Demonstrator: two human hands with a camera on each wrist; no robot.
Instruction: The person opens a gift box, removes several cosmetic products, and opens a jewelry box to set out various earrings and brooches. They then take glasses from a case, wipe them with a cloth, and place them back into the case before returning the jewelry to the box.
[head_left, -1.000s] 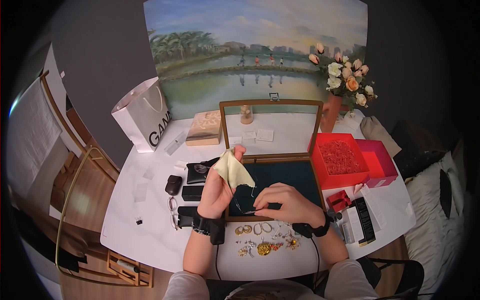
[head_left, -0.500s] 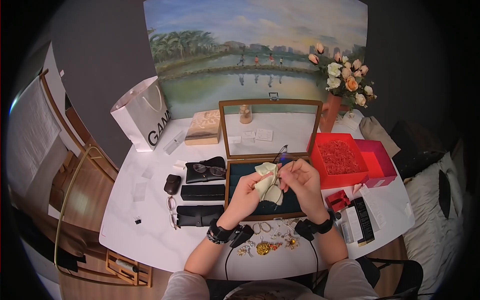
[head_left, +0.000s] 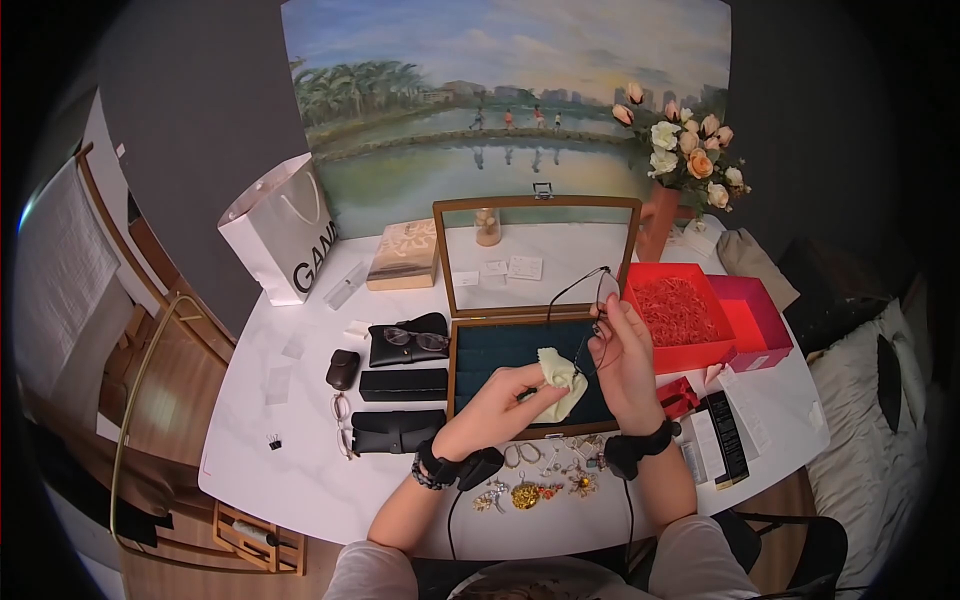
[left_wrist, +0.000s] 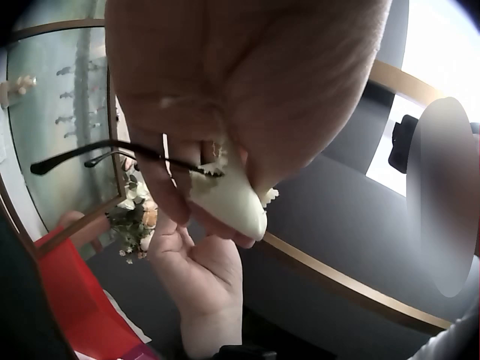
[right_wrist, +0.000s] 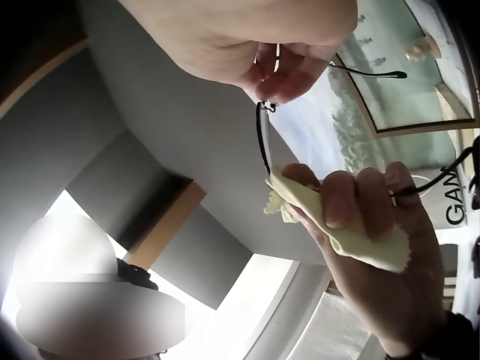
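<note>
My left hand (head_left: 500, 408) pinches a pale yellow cloth (head_left: 564, 388) with a zigzag edge. In the right wrist view the cloth (right_wrist: 337, 229) is folded over one lens side of thin dark-framed eyeglasses (right_wrist: 262, 139), the fingers curled over it. Around the middle of the frame, my right hand (right_wrist: 281, 45) pinches the glasses with its fingertips. In the head view the right hand (head_left: 628, 375) is raised, and one lens and a temple arm of the eyeglasses (head_left: 577, 285) stick out above it. Both hands are over the open wooden display box (head_left: 490, 345) with a dark green lining.
Left of the box lie black glasses cases (head_left: 400, 432), a second pair of glasses (head_left: 412, 338) and a brown pouch (head_left: 342, 369). Gold jewellery (head_left: 525, 495) lies in front. Red boxes (head_left: 690, 348) and a flower vase (head_left: 656, 225) stand right; a paper bag (head_left: 275, 235) stands left.
The left hand with the cloth has come from the left to meet the glasses. The right hand has lifted and turned the glasses upright, and its fingers have moved up.
</note>
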